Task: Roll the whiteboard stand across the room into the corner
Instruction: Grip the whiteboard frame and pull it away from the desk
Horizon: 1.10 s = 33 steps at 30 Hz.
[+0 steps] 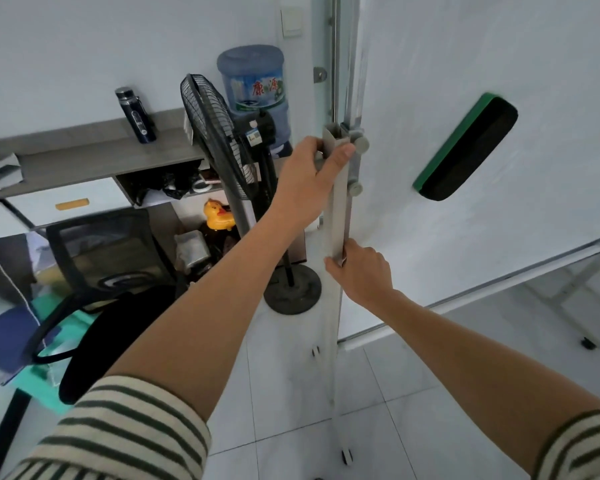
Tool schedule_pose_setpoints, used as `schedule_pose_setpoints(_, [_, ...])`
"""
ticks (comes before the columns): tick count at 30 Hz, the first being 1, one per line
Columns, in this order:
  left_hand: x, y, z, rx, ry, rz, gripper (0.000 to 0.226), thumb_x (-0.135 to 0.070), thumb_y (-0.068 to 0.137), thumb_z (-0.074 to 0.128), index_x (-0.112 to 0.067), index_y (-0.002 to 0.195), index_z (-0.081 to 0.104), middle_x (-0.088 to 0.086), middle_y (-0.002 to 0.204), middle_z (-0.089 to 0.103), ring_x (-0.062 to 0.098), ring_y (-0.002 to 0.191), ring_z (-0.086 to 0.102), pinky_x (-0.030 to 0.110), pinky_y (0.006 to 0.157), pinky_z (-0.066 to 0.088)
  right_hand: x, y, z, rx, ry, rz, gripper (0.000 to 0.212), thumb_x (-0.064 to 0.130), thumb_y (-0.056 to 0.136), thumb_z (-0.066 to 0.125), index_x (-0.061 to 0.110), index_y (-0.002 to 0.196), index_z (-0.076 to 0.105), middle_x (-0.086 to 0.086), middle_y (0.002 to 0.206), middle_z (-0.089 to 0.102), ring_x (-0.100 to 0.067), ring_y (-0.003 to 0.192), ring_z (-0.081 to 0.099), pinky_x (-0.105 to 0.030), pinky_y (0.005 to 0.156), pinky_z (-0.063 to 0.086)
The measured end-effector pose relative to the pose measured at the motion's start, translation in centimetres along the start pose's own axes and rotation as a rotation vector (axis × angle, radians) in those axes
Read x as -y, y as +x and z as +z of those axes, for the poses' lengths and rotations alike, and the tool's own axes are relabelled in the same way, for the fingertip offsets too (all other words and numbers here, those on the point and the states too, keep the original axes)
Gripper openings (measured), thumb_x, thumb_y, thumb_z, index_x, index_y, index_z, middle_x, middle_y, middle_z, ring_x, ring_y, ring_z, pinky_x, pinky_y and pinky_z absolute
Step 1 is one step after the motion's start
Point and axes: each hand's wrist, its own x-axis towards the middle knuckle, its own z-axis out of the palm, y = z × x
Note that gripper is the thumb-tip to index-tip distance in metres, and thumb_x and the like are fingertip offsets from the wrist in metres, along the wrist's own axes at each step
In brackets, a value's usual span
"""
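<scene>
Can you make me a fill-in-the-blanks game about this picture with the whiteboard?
1. Both hands grip the grey upright post of the whiteboard stand; the left hand is ____ the right hand on it.
2. The eraser stuck on the whiteboard has a ____ back.
3. The toy duck behind the fan is ____.
4. The person's sleeves have a ____ pattern.

Missing words: above; green; yellow; striped

red "康源" on water jug label
</scene>
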Motion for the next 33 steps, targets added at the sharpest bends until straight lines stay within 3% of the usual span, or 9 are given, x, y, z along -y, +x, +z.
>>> schedule_pose_setpoints(5, [-1.7, -4.8, -0.3, -0.018, 0.000, 0.027, 0.040, -0.045, 0.090, 0.054, -0.007, 0.101, 0.057, 0.016, 0.084, 0.059, 0.029, 0.072, 0.055, 0.039, 0.066, 0.048, 0.5, -5.5, -1.1, -0.002, -0.009, -0.006, 0.038, 0.047, 0.089, 0.053, 0.008, 0.093, 0.054, -0.010, 0.078, 0.068, -0.028, 0.066, 0.062, -0.038, 0.064, 0.054])
schedule_pose_setpoints(7, [-2.5, -6.7, -0.4, -0.015, 0.011, 0.032, 0.041, -0.047, 0.089, 0.055, -0.008, 0.101, 0.057, 0.018, 0.089, 0.062, 0.031, 0.078, 0.059, 0.043, 0.072, 0.051, 0.8, -7.6, -1.5, -0.003, 0.002, 0.014, 0.037, 0.046, 0.089, 0.053, 0.009, 0.092, 0.054, -0.010, 0.078, 0.068, -0.026, 0.065, 0.060, -0.036, 0.063, 0.052])
schedule_pose_setpoints(10, [-3.5, -9.5, -0.8, -0.012, 0.020, 0.045, 0.042, -0.049, 0.088, 0.055, -0.009, 0.101, 0.057, 0.013, 0.089, 0.063, 0.029, 0.082, 0.062, 0.041, 0.072, 0.054, 1.5, -11.0, -1.9, -0.015, 0.016, 0.053, 0.035, 0.046, 0.090, 0.052, 0.011, 0.090, 0.052, -0.007, 0.080, 0.068, -0.021, 0.063, 0.055, -0.033, 0.062, 0.050])
schedule_pose_setpoints(15, [-4.9, -14.2, -1.9, 0.012, 0.043, 0.083, 0.037, -0.045, 0.089, 0.056, -0.009, 0.098, 0.055, 0.002, 0.080, 0.054, 0.011, 0.069, 0.050, 0.017, 0.059, 0.038, 3.1, -16.5, -1.9, -0.031, 0.036, 0.144, 0.035, 0.047, 0.091, 0.049, 0.012, 0.089, 0.051, -0.007, 0.076, 0.070, -0.026, 0.064, 0.064, -0.039, 0.064, 0.056])
schedule_pose_setpoints(18, [-5.1, -16.5, -2.9, 0.019, 0.054, 0.123, 0.032, -0.044, 0.089, 0.056, -0.013, 0.095, 0.052, -0.002, 0.078, 0.052, 0.007, 0.066, 0.048, 0.009, 0.057, 0.038, 4.1, -19.2, -1.9, -0.051, 0.060, 0.158, 0.034, 0.046, 0.091, 0.050, 0.013, 0.087, 0.049, -0.007, 0.075, 0.070, -0.027, 0.063, 0.063, -0.037, 0.060, 0.054])
schedule_pose_setpoints(23, [-5.5, -19.5, -4.3, 0.010, 0.023, 0.125, 0.039, -0.047, 0.088, 0.055, -0.009, 0.101, 0.056, 0.010, 0.087, 0.060, 0.018, 0.076, 0.055, 0.021, 0.067, 0.043, 5.2, -22.0, -1.9, 0.008, 0.145, 0.176, 0.038, 0.051, 0.089, 0.051, 0.013, 0.096, 0.052, -0.005, 0.083, 0.071, -0.025, 0.068, 0.065, -0.039, 0.066, 0.057])
schedule_pose_setpoints(27, [-5.6, -22.1, -4.4, 0.002, -0.056, -0.006, 0.051, -0.048, 0.088, 0.056, -0.015, 0.125, 0.044, 0.004, 0.103, 0.063, 0.015, 0.091, 0.062, 0.026, 0.079, 0.049, 4.5, -23.0, -2.7, 0.134, 0.260, 0.192, 0.038, 0.051, 0.087, 0.054, 0.018, 0.105, 0.056, 0.000, 0.099, 0.069, -0.021, 0.080, 0.063, -0.036, 0.073, 0.053])
schedule_pose_setpoints(30, [-2.8, -26.6, -3.7, -0.015, -0.012, -0.202, 0.057, -0.043, 0.089, 0.057, -0.020, 0.136, 0.035, -0.002, 0.097, 0.061, 0.006, 0.087, 0.060, 0.025, 0.079, 0.049, 1.0, -25.3, -4.3, 0.212, 0.330, 0.210, 0.035, 0.050, 0.086, 0.056, 0.023, 0.110, 0.060, 0.005, 0.100, 0.070, -0.016, 0.083, 0.063, -0.034, 0.076, 0.051])
schedule_pose_setpoints(33, [1.7, -32.3, -1.6, 0.110, 0.038, -0.443, 0.019, -0.028, 0.091, 0.057, -0.022, 0.110, 0.054, 0.000, 0.087, 0.063, 0.024, 0.086, 0.064, 0.043, 0.080, 0.055, -5.5, -29.1, -6.4, 0.236, 0.390, 0.271, 0.029, 0.046, 0.084, 0.059, 0.025, 0.104, 0.063, 0.010, 0.086, 0.070, -0.013, 0.081, 0.066, -0.037, 0.079, 0.054])
